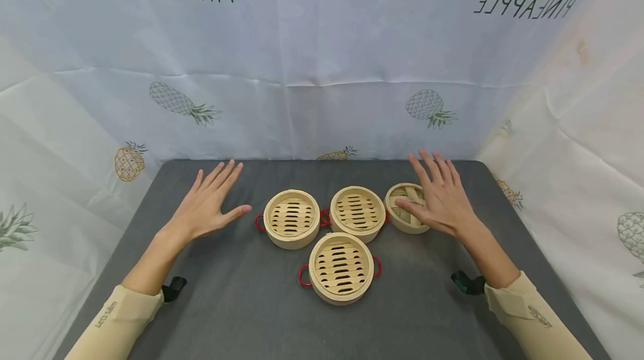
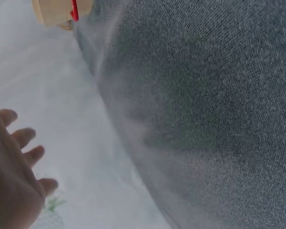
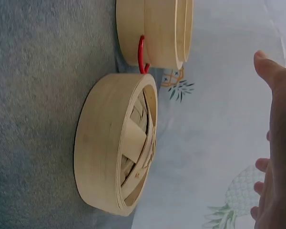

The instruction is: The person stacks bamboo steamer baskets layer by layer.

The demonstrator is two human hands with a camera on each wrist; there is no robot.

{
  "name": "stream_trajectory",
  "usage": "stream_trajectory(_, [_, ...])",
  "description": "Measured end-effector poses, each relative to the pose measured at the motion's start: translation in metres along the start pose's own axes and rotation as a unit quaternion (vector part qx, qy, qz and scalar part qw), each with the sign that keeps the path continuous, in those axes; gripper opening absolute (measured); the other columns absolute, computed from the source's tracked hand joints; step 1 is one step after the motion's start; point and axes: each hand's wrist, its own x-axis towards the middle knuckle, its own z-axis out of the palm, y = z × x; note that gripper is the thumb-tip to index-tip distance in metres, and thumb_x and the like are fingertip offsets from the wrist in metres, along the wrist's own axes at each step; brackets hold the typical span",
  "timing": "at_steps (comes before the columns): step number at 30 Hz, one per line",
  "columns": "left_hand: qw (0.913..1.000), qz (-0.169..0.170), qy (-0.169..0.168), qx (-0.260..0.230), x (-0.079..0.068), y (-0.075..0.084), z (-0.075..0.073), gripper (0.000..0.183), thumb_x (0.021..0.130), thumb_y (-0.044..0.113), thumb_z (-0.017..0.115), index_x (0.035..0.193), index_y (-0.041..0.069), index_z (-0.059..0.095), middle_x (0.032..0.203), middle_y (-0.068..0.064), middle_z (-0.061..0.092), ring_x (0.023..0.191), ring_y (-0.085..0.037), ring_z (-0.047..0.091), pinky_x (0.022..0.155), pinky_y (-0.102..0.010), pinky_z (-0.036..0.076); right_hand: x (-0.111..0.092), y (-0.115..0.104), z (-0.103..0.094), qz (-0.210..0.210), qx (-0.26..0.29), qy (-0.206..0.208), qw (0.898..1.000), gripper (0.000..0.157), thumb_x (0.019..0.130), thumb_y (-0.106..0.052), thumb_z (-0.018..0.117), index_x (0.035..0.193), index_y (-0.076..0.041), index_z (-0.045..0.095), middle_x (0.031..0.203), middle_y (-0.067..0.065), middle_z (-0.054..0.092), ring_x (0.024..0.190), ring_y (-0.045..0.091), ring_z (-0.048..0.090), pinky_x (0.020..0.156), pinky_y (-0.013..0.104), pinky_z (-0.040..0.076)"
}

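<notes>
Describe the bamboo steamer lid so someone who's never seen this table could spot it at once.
Find the dark grey table, then the right hand spread above its right side. The bamboo steamer lid sits nearest that hand, rightmost in its group. Unlike the three slatted steamer baskets, it has wide bands crossing a woven top and shows no red handles.

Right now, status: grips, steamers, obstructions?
Left grip, right grip spread, holding nothing. Three steamer baskets, woven lid on table. Head view: right grip partly hides lid; baskets unobstructed.
</notes>
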Motion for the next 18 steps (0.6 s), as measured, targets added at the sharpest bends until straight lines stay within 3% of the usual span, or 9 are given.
stream_trajectory(4, [0.9996,0.011,-0.01,-0.026,0.0,0.003,0.001,0.1,0.1,0.062,0.07,0.174,0.014,0.024,0.179,-0.019,0.029,0.165,-0.046,0.03,0.132,-0.074,0.02,-0.002,-0.006,-0.002,-0.002,0.019,-0.005,1.0,0.104,0.097,-0.079,0.057,0.175,-0.018,0.022,0.177,0.023,0.028,0.162,0.053,0.024,0.13,0.074,0.019])
stream_trajectory(7, [0.9986,0.007,-0.023,-0.047,-0.001,0.006,0.002,0.096,0.099,0.061,0.072,0.172,0.014,0.031,0.177,-0.018,0.035,0.161,-0.045,0.039,0.122,-0.075,0.039,-0.002,-0.011,-0.003,-0.002,0.038,-0.008,0.999,0.104,0.097,-0.076,0.06,0.175,-0.019,0.022,0.177,0.023,0.029,0.162,0.052,0.024,0.129,0.075,0.02])
stream_trajectory(10, [0.9968,-0.001,-0.039,-0.069,-0.003,0.01,0.004,0.094,0.098,0.063,0.072,0.171,0.016,0.034,0.175,-0.017,0.039,0.158,-0.044,0.043,0.108,-0.075,0.05,-0.003,-0.016,-0.005,-0.004,0.059,-0.011,0.998,0.104,0.097,-0.074,0.062,0.175,-0.018,0.022,0.177,0.023,0.029,0.162,0.052,0.024,0.127,0.076,0.022])
stream_trajectory(12, [0.9954,-0.004,-0.048,-0.083,-0.003,0.012,0.006,0.094,0.098,0.063,0.073,0.17,0.015,0.036,0.173,-0.017,0.041,0.157,-0.044,0.044,0.106,-0.076,0.051,-0.003,-0.019,-0.006,-0.005,0.075,-0.016,0.997,0.104,0.096,-0.072,0.065,0.174,-0.018,0.023,0.177,0.022,0.029,0.162,0.051,0.025,0.126,0.077,0.022])
stream_trajectory(18, [0.9892,0.007,-0.074,-0.127,-0.003,0.018,0.014,0.095,0.095,0.059,0.078,0.167,0.008,0.041,0.169,-0.022,0.047,0.155,-0.05,0.045,0.117,-0.076,0.043,-0.006,-0.03,-0.007,0.0,0.116,-0.035,0.993,0.105,0.094,-0.064,0.074,0.174,-0.02,0.023,0.179,0.017,0.029,0.164,0.049,0.024,0.127,0.077,0.022])
